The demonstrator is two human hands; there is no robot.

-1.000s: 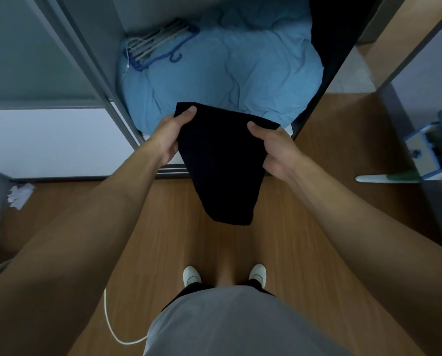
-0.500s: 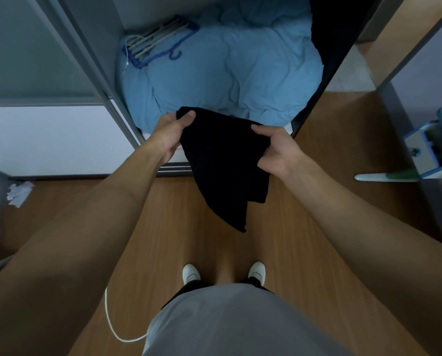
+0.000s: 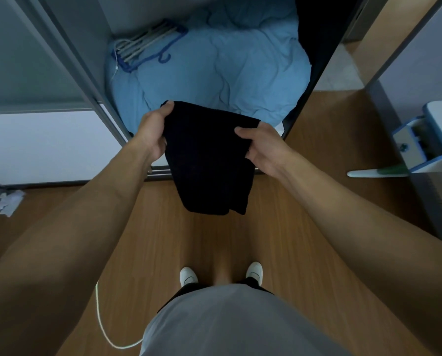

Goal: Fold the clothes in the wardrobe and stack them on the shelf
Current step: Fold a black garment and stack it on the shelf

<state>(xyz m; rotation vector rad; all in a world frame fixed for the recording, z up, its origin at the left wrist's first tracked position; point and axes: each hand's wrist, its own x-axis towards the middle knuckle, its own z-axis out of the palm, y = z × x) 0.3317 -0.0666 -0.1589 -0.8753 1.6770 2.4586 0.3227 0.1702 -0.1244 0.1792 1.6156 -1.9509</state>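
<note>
Right now the black garment [image 3: 209, 160] is hanging in the air between both hands, partly folded, its lower end dangling over the floor [image 3: 304, 214]. The left hand [image 3: 151, 134] is gripping its far corner with the thumb on top, and the right hand [image 3: 263, 150] is pinching the opposite edge. With only the top edge being held, the loose layers below are probably risking sliding apart and spoiling the fold, and a slackening pinch would be dropping the cloth. Just beyond the hands, lumpy blue bedding [image 3: 227, 73] is filling the wardrobe bottom, so anything stacked there would likely be tilting. Hangers [image 3: 148, 47] are lying beyond the left hand. A cord [image 3: 104, 327] is trailing on the wood well below it.
</note>
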